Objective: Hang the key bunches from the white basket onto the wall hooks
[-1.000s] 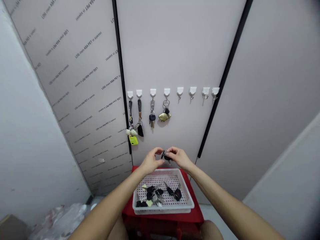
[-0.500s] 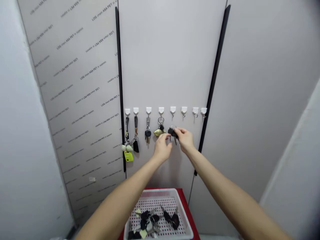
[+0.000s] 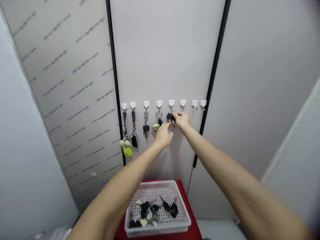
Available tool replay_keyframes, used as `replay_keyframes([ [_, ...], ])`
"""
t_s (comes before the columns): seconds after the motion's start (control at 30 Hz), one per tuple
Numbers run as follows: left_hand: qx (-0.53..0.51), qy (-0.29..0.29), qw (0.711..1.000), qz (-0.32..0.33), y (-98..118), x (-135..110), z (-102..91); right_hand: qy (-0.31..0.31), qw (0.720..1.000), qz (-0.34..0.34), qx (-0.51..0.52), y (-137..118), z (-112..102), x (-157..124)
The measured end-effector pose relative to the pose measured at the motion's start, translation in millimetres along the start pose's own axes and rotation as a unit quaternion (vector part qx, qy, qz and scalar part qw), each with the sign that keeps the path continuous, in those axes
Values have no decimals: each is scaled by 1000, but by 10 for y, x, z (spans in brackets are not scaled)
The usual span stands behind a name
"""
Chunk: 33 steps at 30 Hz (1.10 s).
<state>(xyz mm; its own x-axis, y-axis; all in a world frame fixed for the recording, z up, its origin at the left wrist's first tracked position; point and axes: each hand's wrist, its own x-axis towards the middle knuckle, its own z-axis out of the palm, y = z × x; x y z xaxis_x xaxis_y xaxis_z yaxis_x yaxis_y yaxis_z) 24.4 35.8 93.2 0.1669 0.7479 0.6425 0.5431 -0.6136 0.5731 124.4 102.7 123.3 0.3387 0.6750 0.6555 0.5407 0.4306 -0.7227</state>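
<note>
A bunch of black-headed keys [image 3: 169, 116] is up at a white wall hook [image 3: 171, 103], the fifth from the left. My right hand [image 3: 182, 120] pinches it from the right side, near its ring. Whether the ring is over the hook is hard to see. My left hand [image 3: 163, 135] is just below and to the left, thumb and index finger apart, fingertips close to the hanging key blades. Beside it hangs a key ring with a gold oval fob [image 3: 156, 127].
Three more key sets hang on the left, one with a lime-green tag [image 3: 127, 151]. Bare hooks [image 3: 194, 104] continue rightward. Below, a white perforated basket [image 3: 186, 213] holds several keys on a red surface [image 3: 193, 230]. Long black handles [image 3: 217, 56] flank the panel.
My right hand has lifted the keys up to the fifth hook. My left hand has stayed close beneath them, its fingertips now off the key heads. The view has shifted slightly.
</note>
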Motion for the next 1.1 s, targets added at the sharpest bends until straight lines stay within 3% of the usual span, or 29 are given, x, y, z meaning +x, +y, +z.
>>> replay_keyframes([
  [0.13,-41,-70,996,-47,-344,-523,-32,44,999,-2,-5,111,-90,-247],
  [0.23,-16,-169,980,-104,-733,-1104,-101,30,998,-39,-28,301,-149,-737],
  [0.3,31,-256,956,-138,-958,-1494,-148,-82,995,-41,-42,453,-154,-1232],
  [0.33,58,-295,942,-146,-1045,-1665,-164,-193,979,-34,-47,527,-140,-1503],
  [0.4,114,-353,917,-145,-1161,-1933,-169,-411,909,-46,-50,657,-81,-2016],
  [0.47,173,-378,900,-129,-1209,-2089,-139,-517,850,-63,-81,748,7,-2413],
  [0.53,225,-381,889,-115,-1216,-2148,-87,-548,821,-71,-145,794,99,-2653],
  [0.63,260,-372,883,-117,-1201,-2134,-17,-528,814,-72,-232,808,192,-2773],
  [0.7,261,-364,884,-133,-1194,-2106,2,-527,814,-73,-234,812,206,-2757],
  [0.8,238,-341,894,-165,-1198,-2074,-14,-544,818,-40,-181,843,151,-2664],
  [0.97,169,-292,923,-185,-1222,-2003,-58,-507,856,90,-55,874,-28,-2421],
  [1.1,44,-237,957,-160,-1155,-1869,12,-485,849,191,81,763,-127,-2213],
])
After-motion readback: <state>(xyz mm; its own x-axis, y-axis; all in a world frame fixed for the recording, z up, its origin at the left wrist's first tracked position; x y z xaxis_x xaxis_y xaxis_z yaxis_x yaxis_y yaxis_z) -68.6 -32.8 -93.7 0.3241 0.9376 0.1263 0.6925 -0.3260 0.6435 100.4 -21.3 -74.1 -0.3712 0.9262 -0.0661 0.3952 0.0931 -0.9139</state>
